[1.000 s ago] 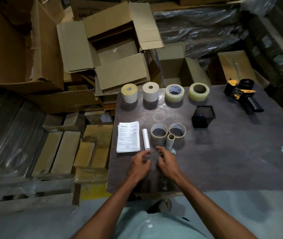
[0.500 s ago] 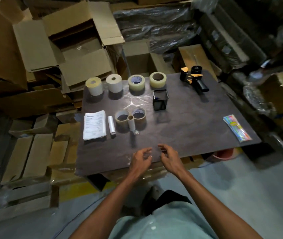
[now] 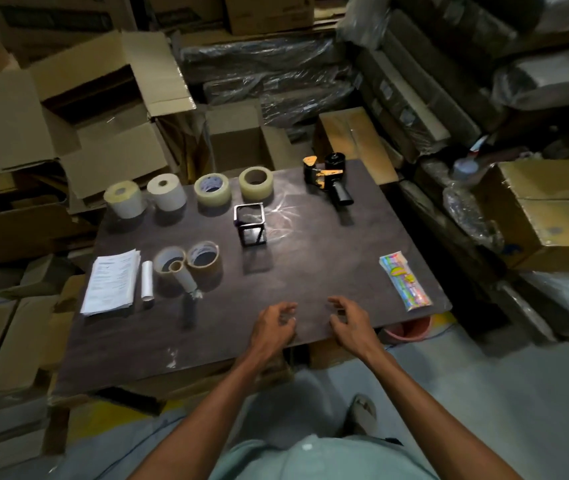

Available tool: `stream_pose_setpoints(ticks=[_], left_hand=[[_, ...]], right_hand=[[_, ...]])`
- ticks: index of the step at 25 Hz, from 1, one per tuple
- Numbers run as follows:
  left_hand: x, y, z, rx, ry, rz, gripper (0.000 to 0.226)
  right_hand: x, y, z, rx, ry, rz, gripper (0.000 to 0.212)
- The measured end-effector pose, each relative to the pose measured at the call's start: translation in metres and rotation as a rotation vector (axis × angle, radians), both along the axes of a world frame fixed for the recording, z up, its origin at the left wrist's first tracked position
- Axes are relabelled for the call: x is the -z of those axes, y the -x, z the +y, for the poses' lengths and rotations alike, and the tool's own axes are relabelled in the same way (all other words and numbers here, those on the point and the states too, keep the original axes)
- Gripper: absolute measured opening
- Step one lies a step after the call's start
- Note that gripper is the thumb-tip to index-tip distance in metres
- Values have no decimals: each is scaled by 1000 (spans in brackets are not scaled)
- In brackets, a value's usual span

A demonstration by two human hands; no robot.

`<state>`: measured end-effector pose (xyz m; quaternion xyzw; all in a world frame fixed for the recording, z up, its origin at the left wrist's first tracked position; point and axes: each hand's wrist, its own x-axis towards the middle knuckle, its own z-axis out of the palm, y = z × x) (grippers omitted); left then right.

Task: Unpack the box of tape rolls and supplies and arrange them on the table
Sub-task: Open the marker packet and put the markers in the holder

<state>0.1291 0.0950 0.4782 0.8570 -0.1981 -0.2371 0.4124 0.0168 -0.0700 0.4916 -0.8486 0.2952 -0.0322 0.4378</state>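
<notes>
Our left hand [image 3: 272, 327] and right hand [image 3: 349, 322] hovered loose-fingered, each grip released, over the worktop [image 3: 310, 271]. We judged the colourful packet [image 3: 405, 280], far right, best lifted flat.

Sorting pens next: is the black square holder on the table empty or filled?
Empty. The black holder stands upright, and its open top and see-through sides show nothing inside.

a dim storeroom crowded with cartons

we see a dark worktop [image 3: 310, 271] on a grey floor [image 3: 484, 393], open cardboard boxes [image 3: 103, 98] behind it, plastic-wrapped bundles [image 3: 276, 71] stacked beyond.
</notes>
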Motion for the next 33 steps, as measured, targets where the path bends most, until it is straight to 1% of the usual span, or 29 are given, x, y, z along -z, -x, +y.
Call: stream_pose_setpoints(ticks=[5, 8, 10, 12, 15, 18, 21, 23, 24, 25, 27, 28, 29, 30, 33], left_hand=[[8, 5, -91, 27, -129, -44, 36], [13, 11, -124, 91, -224, -131, 35], [19, 12, -137, 137, -279, -195, 37], [20, 12, -143, 175, -355, -266, 37], [14, 12, -146, 236, -459, -369, 30], [14, 8, -145, 287, -481, -417, 32], [18, 3, -139, 284, -443, -394, 34], [25, -2, -134, 267, -370, -350, 36], [28, -5, -132, 250, -326, -299, 39], [31, -8, -131, 220, -279, -212, 42], [29, -15, -128, 121, -154, -28, 43], [26, -18, -126, 62, -90, 50, 41], [19, -20, -125, 13, -28, 117, 37], [13, -21, -125, -29, 28, 187, 33], [1, -24, -126, -204, 207, 498, 24]], right_hand=[[8, 7, -112, -5, 111, 47, 44], [15, 13, -159, -46, 272, 160, 48], [16, 18, -176, -57, 378, 255, 48], [16, 21, -185, -79, 444, 331, 55], [18, 18, -189, -117, 430, 397, 69], [19, 12, -188, -124, 426, 371, 69], [18, 0, -188, -145, 321, 350, 81], [16, -13, -183, -105, 225, 265, 83], [15, -19, -179, -59, 156, 188, 75], [12, -25, -173, 12, 59, 116, 61], [1, -39, -160, 153, -233, 41, 25], [-5, -47, -152, 193, -407, 15, 15], [-8, -53, -145, 216, -542, -5, 18], [-9, -59, -139, 231, -625, -17, 22], [-12, -72, -119, 254, -738, -30, 22]])
